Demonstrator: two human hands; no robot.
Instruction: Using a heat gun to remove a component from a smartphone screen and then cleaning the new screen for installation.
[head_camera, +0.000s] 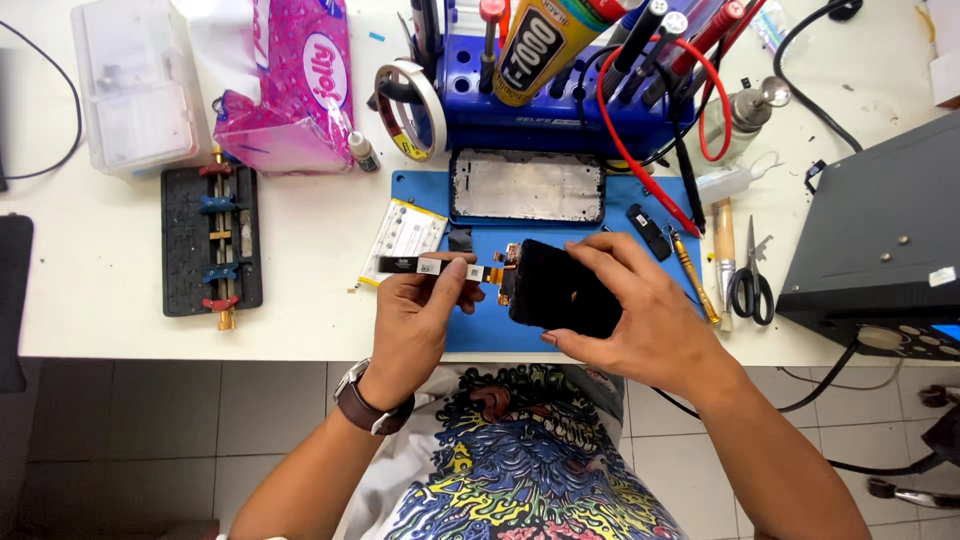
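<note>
**Holding a phone screen and its flex cable over the blue mat**

Starting at the left edge of the tabletop (100, 300), a clear plastic box (135, 85) sits near the far corner, with a black clamping jig (212, 243) in front of it. Beside them lies a pink plastic packet (290, 85), and a roll of tape (410, 108) leans against a blue tool rack (555, 115) at the far edge.

Near the front edge, over the blue mat (480, 325), the left hand (415, 315) has its thumb and fingers pinched shut on a flat flex cable (440, 267), which runs rightward to a black phone screen (560, 290). A brown-strapped watch (365, 400) sits on that wrist. A white battery (405, 235) lies just beyond the hand, and a bare phone frame (527, 187) rests on the far part of the mat.

The right hand (645, 320) wraps the screen's right side, fingers curled along its far edge and thumb beneath its near edge, holding it tilted just above the mat.

Farther right lie a gold-handled screwdriver (693, 275), scissors (750, 280), and a dark machine (880, 245) at the right edge.
</note>
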